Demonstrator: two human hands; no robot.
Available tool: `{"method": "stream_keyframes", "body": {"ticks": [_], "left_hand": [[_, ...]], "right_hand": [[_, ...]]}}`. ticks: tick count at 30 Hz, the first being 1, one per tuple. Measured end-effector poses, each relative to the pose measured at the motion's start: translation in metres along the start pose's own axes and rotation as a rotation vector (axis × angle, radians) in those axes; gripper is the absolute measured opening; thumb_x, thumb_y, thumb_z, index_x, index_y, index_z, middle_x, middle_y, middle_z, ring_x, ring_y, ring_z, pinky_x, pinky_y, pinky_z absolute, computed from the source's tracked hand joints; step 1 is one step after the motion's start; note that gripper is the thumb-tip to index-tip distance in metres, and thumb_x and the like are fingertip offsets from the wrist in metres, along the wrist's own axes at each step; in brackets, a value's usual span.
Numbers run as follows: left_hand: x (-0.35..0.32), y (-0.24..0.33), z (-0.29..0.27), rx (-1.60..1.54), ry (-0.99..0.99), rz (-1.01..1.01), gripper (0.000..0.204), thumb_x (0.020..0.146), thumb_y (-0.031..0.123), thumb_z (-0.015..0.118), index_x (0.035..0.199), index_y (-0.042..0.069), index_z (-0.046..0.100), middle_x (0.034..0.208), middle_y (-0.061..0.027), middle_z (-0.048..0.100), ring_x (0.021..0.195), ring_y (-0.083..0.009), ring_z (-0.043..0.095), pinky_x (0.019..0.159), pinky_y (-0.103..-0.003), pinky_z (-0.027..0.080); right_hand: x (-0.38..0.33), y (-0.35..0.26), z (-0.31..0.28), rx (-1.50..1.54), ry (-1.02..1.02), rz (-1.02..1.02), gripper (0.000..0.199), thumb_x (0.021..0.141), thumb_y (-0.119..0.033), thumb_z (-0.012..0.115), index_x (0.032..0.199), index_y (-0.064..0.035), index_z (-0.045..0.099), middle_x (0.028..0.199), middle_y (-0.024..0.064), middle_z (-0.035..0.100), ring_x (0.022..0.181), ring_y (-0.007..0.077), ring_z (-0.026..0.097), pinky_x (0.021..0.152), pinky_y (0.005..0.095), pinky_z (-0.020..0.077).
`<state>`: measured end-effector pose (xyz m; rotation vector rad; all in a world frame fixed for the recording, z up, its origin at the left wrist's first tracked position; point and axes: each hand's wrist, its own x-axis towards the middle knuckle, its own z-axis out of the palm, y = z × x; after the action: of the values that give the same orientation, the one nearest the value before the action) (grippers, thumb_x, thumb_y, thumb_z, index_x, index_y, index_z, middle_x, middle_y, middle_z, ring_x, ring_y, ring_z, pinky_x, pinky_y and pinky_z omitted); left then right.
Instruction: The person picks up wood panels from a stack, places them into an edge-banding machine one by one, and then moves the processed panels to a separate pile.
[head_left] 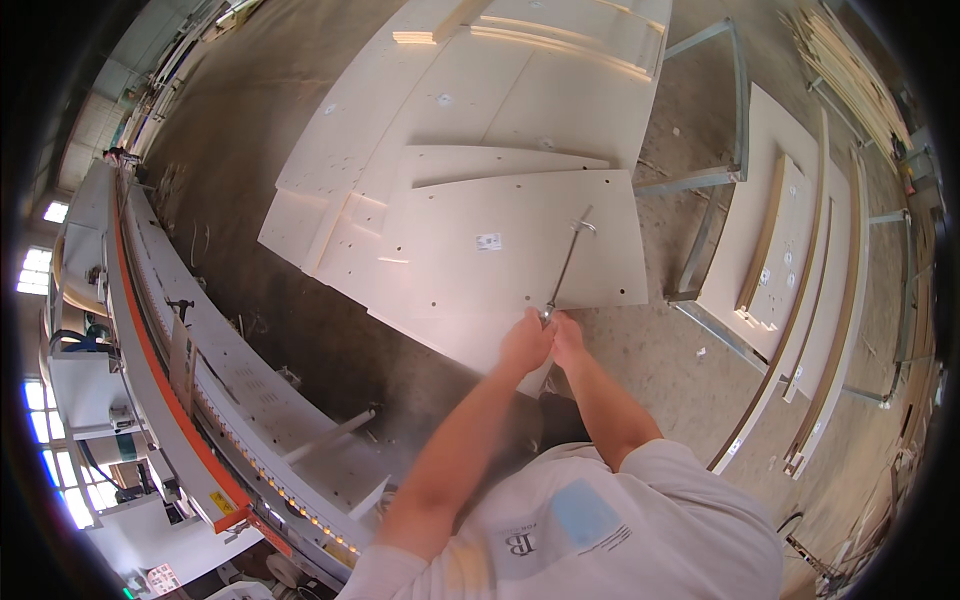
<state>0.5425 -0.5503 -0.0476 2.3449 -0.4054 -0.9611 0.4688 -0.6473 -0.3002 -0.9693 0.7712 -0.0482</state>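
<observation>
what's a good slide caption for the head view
Both hands grip a thin metal rod lying across the top pale drilled wood panel of a floor stack.

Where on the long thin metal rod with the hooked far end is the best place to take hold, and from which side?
Probably at the near end of the long thin metal rod, coming from the near edge of the pale drilled wooden panel. The rod lies flat, pointing away, its hooked end far out, its near end at the panel's edge. The left hand and right hand already meet there.
</observation>
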Motion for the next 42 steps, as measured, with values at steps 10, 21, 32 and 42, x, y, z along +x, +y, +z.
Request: {"method": "stream_keyframes", "body": {"ticks": [10,21,32,42], "left_hand": [[0.031,-0.128,-0.023,-0.345,0.230,-0.477,0.041,0.093,0.034,0.058,0.113,-0.001,0.055,0.101,-0.0254,0.068,0.098,-0.0424,0.066,0.084,-0.051,0.050],[-0.101,-0.149,-0.074,-0.606,0.295,-0.538,0.023,0.094,0.024,0.062,0.101,0.006,0.050,0.062,-0.0052,0.053,0.046,-0.0165,0.052,0.040,-0.032,0.039],[-0.289,-0.189,-0.031,-0.504,0.117,-0.725,0.034,0.095,0.032,0.061,0.113,0.003,0.060,0.069,-0.0087,0.062,0.055,-0.0183,0.059,0.049,-0.034,0.046],[-0.212,-0.132,0.024,-0.125,-0.205,-0.232,0.045,0.094,0.042,0.061,0.120,0.004,0.060,0.109,-0.0221,0.068,0.099,-0.0378,0.065,0.084,-0.047,0.050]], "right_hand": [[-0.040,-0.072,0.017,-0.031,0.037,0.189,0.030,0.094,-0.028,0.072,0.109,-0.0041,0.061,0.098,0.0040,0.065,0.088,0.0174,0.066,0.083,0.0348,0.0548],[-0.052,-0.082,0.010,-0.014,0.081,0.159,0.030,0.094,-0.030,0.071,0.113,-0.0108,0.059,0.106,0.0002,0.063,0.098,0.0153,0.063,0.083,0.0335,0.0538],[-0.047,-0.078,0.005,0.012,0.054,0.169,0.039,0.094,-0.031,0.070,0.119,-0.0046,0.055,0.110,0.0073,0.063,0.102,0.0221,0.064,0.086,0.0377,0.0560],[-0.056,-0.082,-0.010,0.405,0.135,0.242,0.065,0.099,-0.065,0.043,0.122,-0.0062,0.055,0.119,0.0100,0.064,0.111,0.0256,0.060,0.099,0.0457,0.0478]]}}
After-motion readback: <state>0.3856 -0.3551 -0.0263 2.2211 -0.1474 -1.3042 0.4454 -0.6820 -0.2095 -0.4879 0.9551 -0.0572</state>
